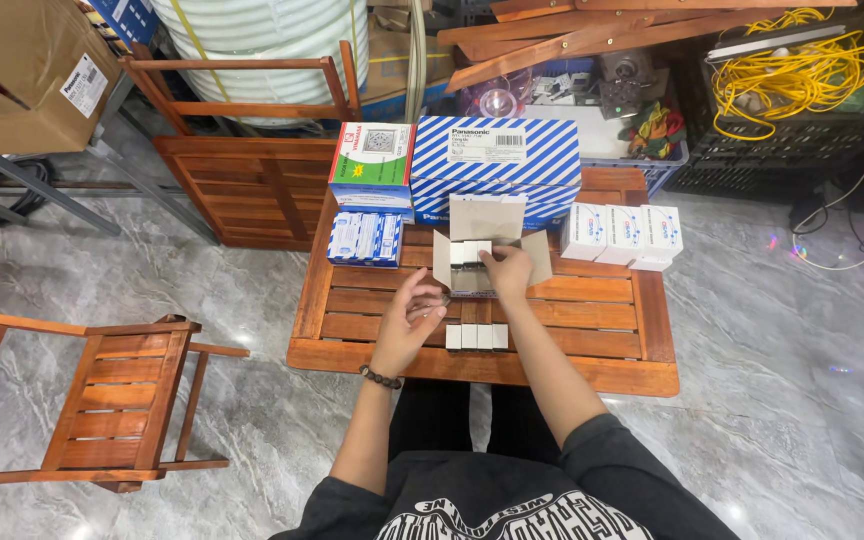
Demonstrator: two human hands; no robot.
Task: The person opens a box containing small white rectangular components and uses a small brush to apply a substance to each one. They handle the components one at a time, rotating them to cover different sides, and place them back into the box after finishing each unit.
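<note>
A small open cardboard box with its flaps spread sits in the middle of a slatted wooden table. My right hand reaches into it, fingers on small white items packed inside. My left hand, a dark bead bracelet on the wrist, hovers just left of the box with fingers curled; whether it holds anything is unclear. A row of several small white pieces lies on the table right in front of the box.
A large blue-and-white striped carton and a green-white box stand at the table's far edge. Blue packets lie left, three white boxes right. Wooden chairs stand at left. A crate with yellow cable sits far right.
</note>
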